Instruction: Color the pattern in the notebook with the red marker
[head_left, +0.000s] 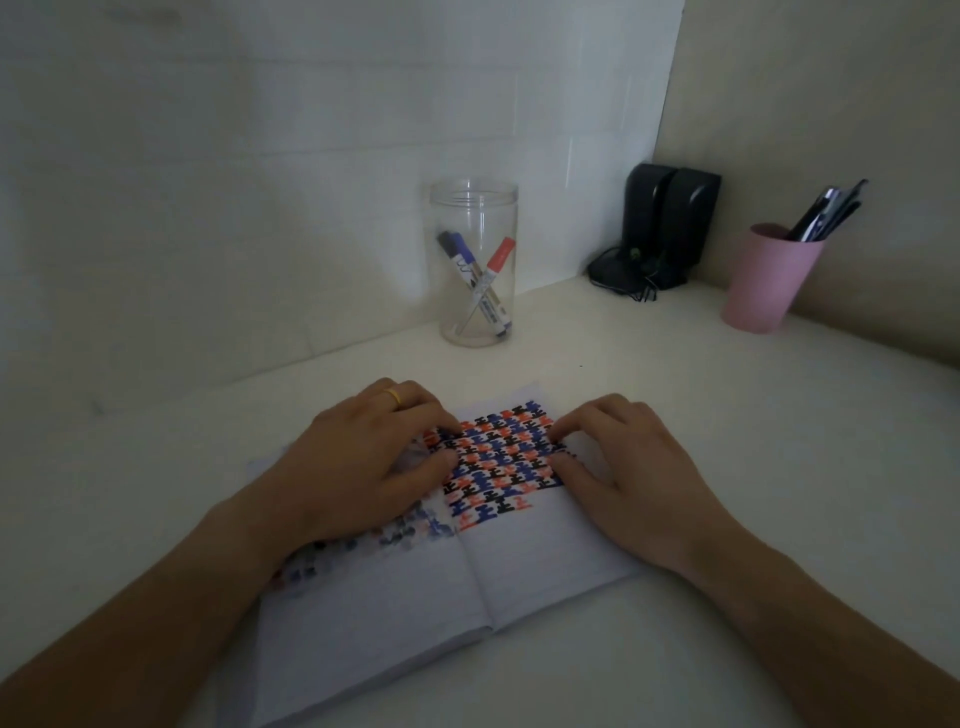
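While flat, both hands (363, 457) (628, 467) atop notebook (519, 561) edges.

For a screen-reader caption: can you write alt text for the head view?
Both hands, left hand and right hand, rest flat on an open notebook with a red, blue and black pattern. The red marker stands in a clear jar behind, beside a pink cup of pens.

Both forearms are bare, with no sleeve showing anywhere up to the picture's edge. The left hand (363, 457) wears one plain gold ring (393, 397) (a smooth band, no stone). The right hand (628, 462) wears nothing.
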